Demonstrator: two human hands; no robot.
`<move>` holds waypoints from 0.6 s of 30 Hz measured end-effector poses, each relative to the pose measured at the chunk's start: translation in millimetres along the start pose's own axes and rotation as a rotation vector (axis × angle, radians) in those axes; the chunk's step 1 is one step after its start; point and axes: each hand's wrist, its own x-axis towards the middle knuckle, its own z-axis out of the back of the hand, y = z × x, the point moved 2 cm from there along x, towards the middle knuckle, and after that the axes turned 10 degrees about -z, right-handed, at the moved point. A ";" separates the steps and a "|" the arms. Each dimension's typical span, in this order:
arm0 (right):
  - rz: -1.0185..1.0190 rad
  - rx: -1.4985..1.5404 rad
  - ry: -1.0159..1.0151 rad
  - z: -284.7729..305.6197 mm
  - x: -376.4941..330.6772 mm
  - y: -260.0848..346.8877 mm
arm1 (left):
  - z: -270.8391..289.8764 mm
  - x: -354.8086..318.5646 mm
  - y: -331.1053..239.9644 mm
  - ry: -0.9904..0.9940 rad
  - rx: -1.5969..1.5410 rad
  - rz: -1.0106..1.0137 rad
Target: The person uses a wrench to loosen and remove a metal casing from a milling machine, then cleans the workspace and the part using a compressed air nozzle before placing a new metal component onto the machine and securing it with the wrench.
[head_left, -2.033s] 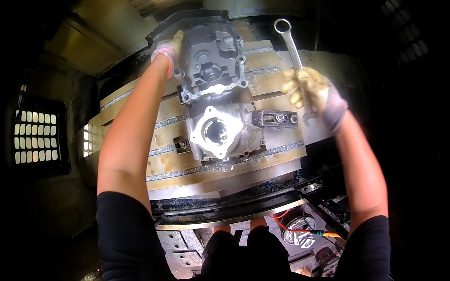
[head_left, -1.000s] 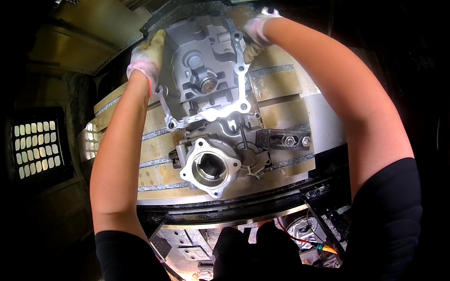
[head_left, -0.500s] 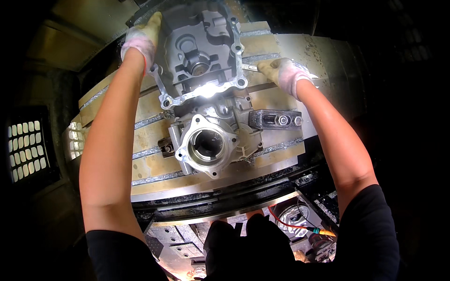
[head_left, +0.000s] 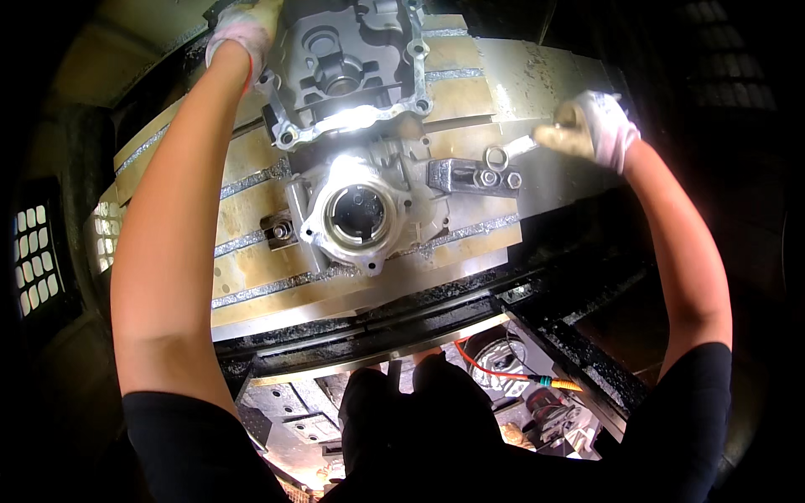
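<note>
A grey cast-metal housing (head_left: 323, 168) lies on the slotted machine table, with an open box-shaped cavity at the far end and a round flanged bore nearer me. My left hand (head_left: 246, 32), in a pale glove, is closed on the housing's far left edge; its fingertips are partly cut off by the frame. My right hand (head_left: 591, 130), also gloved, grips a wrench (head_left: 521, 146). The wrench's ring end is just above and beside the nuts of a dark clamp (head_left: 472, 178) that bears on the housing's right side. Whether the ring touches a nut I cannot tell.
The machine table (head_left: 243, 285) has several slots filled with metal chips. A smaller clamp (head_left: 280, 230) stands left of the bore. A dark rail with chips runs along the table's near edge. Below are a red hose (head_left: 495, 369) with a yellow end and other metal parts.
My right hand has moved right and away from the housing's side with the wrench, whose ring end now shows near the clamp. My left hand stays at the housing. The view has shifted slightly.
</note>
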 end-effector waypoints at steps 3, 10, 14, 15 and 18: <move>-0.062 0.125 -0.030 -18.5 -31.9 -7.0 | 15.1 -50.6 -56.0 0.024 -0.028 0.068; -0.065 -0.043 0.038 3.8 -28.9 23.3 | 15.7 -53.0 -41.9 -0.073 -0.099 -0.116; -0.140 -0.235 0.179 21.3 -22.7 46.0 | 13.0 -40.7 -35.2 -0.002 -0.086 -0.015; -0.161 -0.124 0.087 6.2 -11.1 25.8 | 10.9 -39.2 -37.3 0.004 -0.061 -0.020; -0.199 -0.166 0.167 7.6 -28.7 35.5 | 11.6 -37.7 -38.7 0.025 -0.060 -0.032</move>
